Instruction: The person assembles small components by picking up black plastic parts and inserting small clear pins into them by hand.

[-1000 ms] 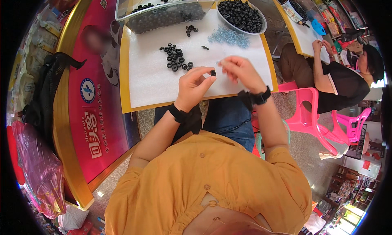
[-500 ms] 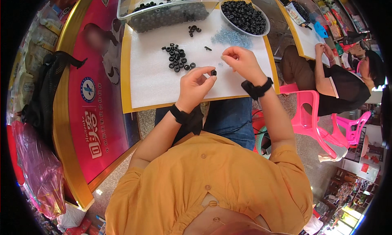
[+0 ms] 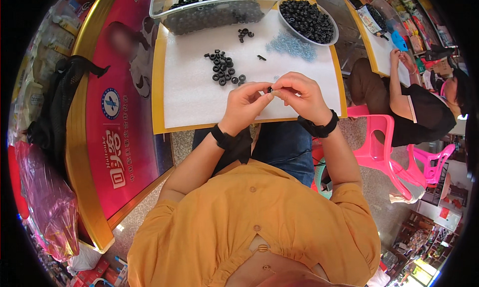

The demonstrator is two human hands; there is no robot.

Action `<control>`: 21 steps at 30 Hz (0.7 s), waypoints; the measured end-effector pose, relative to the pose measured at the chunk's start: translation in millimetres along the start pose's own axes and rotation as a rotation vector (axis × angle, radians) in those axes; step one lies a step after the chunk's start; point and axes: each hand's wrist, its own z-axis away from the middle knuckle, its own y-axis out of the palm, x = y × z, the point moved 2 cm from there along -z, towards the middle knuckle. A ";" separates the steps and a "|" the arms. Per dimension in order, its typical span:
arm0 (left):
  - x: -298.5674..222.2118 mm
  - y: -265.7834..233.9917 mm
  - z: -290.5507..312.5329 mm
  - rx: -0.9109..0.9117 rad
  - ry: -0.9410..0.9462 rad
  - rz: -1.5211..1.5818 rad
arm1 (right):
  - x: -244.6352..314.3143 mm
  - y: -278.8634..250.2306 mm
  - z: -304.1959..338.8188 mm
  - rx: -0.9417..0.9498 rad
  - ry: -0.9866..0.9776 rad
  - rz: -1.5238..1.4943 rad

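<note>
Right hand (image 3: 299, 95) has joined left hand (image 3: 245, 103), both pinching a small black ring (image 3: 270, 89) over the white mat (image 3: 199, 92)

Black rings (image 3: 223, 71) on white mat (image 3: 199, 95); orange shirt (image 3: 254, 232); pink chair (image 3: 381, 147).

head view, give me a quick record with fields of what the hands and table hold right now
left hand: fingertips pinch a small black part with the right hand
right hand: meets the left hand over the white foam sheet
loose pile: small black rubber rings on the sheet
bowl: round white bowl full of black rings
tray: clear plastic tray holding black rings
nearby: another person's hands at the next table
</note>
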 end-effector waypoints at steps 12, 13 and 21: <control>-0.4 -1.4 0.1 0.050 -0.033 0.115 | -5.2 -0.6 3.1 0.009 -0.239 0.249; -0.4 -1.7 0.4 0.052 -0.061 0.130 | -5.8 -0.5 3.6 0.011 -0.240 0.249; 3.1 -2.1 -0.2 0.052 -0.037 0.074 | 4.5 -9.4 -5.1 0.088 -0.214 0.248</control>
